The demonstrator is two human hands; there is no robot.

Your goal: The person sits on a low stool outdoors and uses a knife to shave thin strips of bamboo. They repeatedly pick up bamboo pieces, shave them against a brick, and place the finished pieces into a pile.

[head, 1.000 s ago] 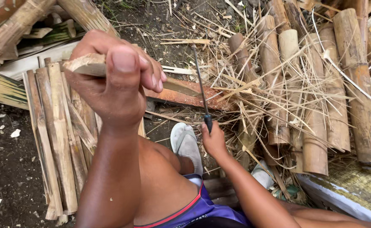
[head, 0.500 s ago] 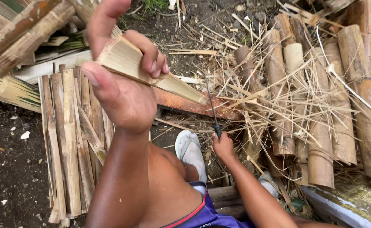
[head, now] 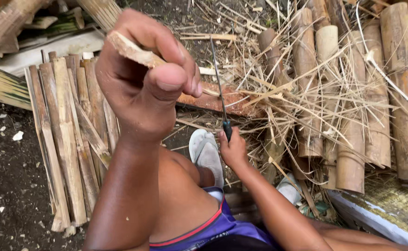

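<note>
My left hand is raised close to the camera, closed around a pale split bamboo piece whose end sticks out past my fingers. Lower down, my right hand grips the dark handle of a long thin knife, blade pointing up and away over a reddish plank. The bamboo piece and the blade are apart. My bent knee and a grey sandal lie between the two hands.
A row of flat split bamboo slats lies on the dirt at the left. Round bamboo sections are piled at the right among loose fibres and shavings. A white-edged board sits at the lower right.
My left hand has turned and closed tighter on the bamboo piece, thumb now pressed over it. My right hand with the knife has stayed near the sandal.
</note>
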